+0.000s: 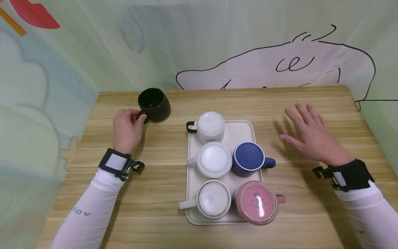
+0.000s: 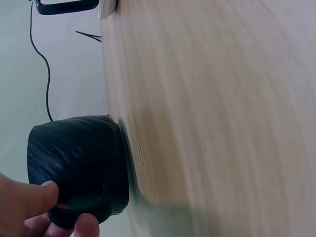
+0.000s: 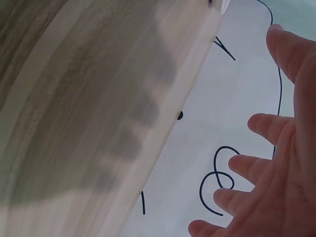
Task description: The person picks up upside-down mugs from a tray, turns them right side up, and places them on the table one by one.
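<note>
At the back left of the table stands a black mug (image 1: 158, 107), upright with its mouth up. My left hand (image 1: 126, 129) pinches its handle between thumb and fingers; in the left wrist view the same mug (image 2: 79, 163) shows its ribbed side above the fingertips. Over the right part of the table my right hand (image 1: 314, 135) is spread, holding nothing. Between the hands lies a white tray (image 1: 237, 129) bearing upside-down mugs: a ribbed white one (image 1: 211, 126), a plain white one (image 1: 214, 160), another white one (image 1: 214, 200), a blue one (image 1: 248, 157) and a pink one (image 1: 257, 203).
The wooden table (image 1: 155, 207) ends at the back against a printed curtain (image 1: 202, 41). White mug handles point left past the tray's edge; the blue and pink handles stick out to the right. The pink mug overhangs the tray's front right corner.
</note>
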`<state>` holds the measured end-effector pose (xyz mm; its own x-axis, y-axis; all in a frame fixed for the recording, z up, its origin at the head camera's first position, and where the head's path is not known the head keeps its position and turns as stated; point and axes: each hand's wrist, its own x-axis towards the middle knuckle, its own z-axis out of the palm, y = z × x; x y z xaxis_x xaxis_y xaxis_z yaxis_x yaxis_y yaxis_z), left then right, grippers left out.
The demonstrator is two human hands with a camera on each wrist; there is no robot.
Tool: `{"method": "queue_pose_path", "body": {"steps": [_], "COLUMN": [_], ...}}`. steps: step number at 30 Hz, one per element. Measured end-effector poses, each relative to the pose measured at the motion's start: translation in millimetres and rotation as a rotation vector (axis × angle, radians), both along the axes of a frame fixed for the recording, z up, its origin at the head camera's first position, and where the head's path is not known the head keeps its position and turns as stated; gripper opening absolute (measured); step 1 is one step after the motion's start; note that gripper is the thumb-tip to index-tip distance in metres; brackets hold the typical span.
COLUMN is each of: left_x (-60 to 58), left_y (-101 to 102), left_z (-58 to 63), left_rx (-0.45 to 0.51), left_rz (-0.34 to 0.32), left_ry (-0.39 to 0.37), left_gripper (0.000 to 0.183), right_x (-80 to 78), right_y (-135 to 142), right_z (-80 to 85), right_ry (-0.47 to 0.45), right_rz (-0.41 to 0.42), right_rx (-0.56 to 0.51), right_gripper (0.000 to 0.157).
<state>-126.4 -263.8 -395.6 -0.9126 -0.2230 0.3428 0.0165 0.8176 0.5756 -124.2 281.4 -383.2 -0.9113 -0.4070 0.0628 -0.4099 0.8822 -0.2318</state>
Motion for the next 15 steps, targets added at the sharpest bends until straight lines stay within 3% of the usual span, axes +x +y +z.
{"method": "queue_pose_path", "body": {"steps": [15], "left_x": [-3.7], "left_y": [1.9], "left_z": [-3.5], "left_rx": [0.013], "left_rz": [-0.007], "left_ry": [-0.012], "left_gripper": [0.028], "right_x": [3.9], "right_y": [-4.1], "right_z": [-5.2], "right_ry": [-0.019], "right_rz": [0.010], "right_rx": [-0.027], "right_gripper": [0.087]}}
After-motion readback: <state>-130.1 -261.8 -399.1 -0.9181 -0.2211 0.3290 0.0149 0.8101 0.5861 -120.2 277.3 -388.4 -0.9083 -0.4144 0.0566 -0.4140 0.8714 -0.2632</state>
